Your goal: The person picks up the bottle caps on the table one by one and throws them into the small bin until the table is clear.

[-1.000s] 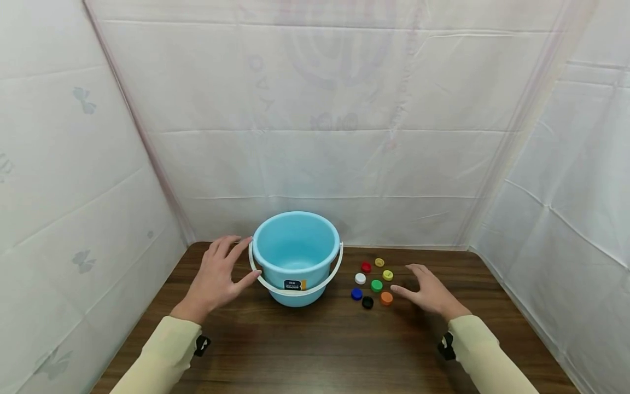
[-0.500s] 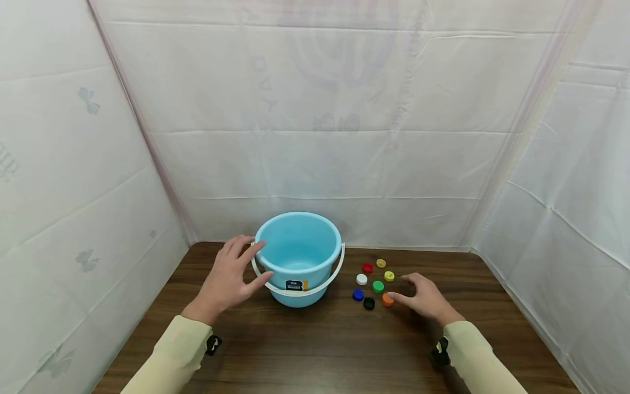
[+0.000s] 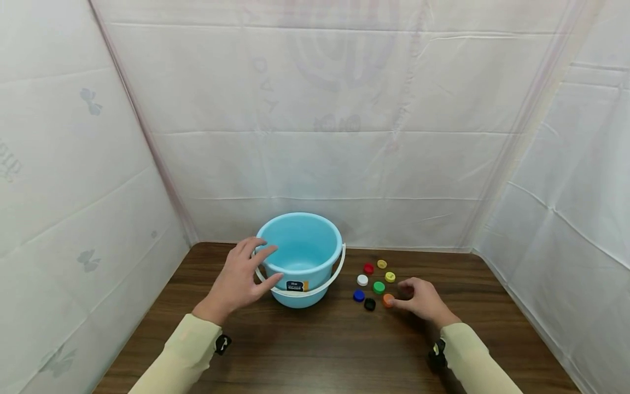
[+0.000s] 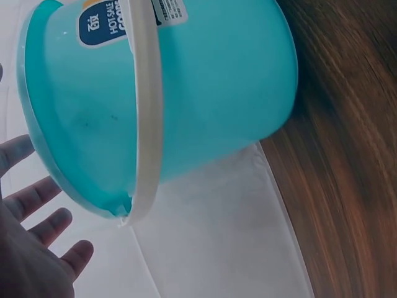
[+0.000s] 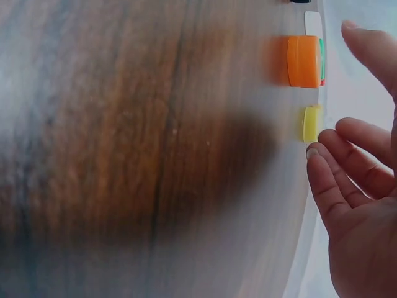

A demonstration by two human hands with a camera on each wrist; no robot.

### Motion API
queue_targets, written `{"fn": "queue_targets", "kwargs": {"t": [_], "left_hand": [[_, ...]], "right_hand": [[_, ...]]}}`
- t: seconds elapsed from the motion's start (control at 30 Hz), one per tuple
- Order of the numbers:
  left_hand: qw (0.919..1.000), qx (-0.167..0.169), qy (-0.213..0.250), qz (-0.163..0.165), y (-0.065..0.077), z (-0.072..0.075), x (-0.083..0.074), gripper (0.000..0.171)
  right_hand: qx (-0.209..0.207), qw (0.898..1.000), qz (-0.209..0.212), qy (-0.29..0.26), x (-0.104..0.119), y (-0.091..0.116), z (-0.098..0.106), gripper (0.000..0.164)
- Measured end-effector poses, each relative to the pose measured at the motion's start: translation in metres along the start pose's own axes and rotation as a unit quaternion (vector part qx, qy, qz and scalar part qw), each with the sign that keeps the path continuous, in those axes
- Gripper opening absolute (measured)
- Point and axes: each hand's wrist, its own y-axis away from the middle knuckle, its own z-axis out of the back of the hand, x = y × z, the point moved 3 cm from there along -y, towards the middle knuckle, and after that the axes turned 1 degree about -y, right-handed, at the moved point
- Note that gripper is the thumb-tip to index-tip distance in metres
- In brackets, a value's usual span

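Observation:
My left hand is at the left side of a light blue bucket, fingers spread by its rim and thumb across its front. In the left wrist view, the fingertips are right at the rim, and the bucket's white handle hangs down along its wall. Several small bottle caps lie right of the bucket. My right hand hovers beside them, thumb tip close to the orange cap. From the right wrist view, its thumb and fingers stand apart with nothing between them, near the orange and yellow caps.
Around the orange cap lie the green, black, blue, white and red caps. All stand on a dark wooden table, with white sheeting behind and at both sides.
My left hand has moved right, further over the bucket's front and rim. The right hand has come left and lower to the orange cap, its fingers drawn in slightly. Bucket and caps stay put.

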Motion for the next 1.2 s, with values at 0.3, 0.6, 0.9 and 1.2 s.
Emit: {"fn": "queue_targets", "kwargs": {"t": [0.3,0.6,0.9,1.2], "left_hand": [[1.0,0.007,0.004,-0.005,-0.003,-0.007,-0.005,0.055],[0.9999,0.01,0.0,-0.007,-0.004,-0.007,-0.01,0.048],[0.9998,0.017,0.004,0.006,-0.003,-0.01,-0.012,0.038],[0.9997,0.019,0.01,0.008,-0.004,-0.011,-0.013,0.033]], "right_hand": [[0.005,1.0,0.014,-0.001,0.004,0.0,-0.004,0.06],[0.011,1.0,0.007,-0.008,0.004,-0.001,-0.004,0.054],[0.021,1.0,-0.004,-0.013,0.006,-0.001,-0.005,0.047],[0.031,0.999,-0.009,-0.017,0.006,-0.003,-0.008,0.041]]}}
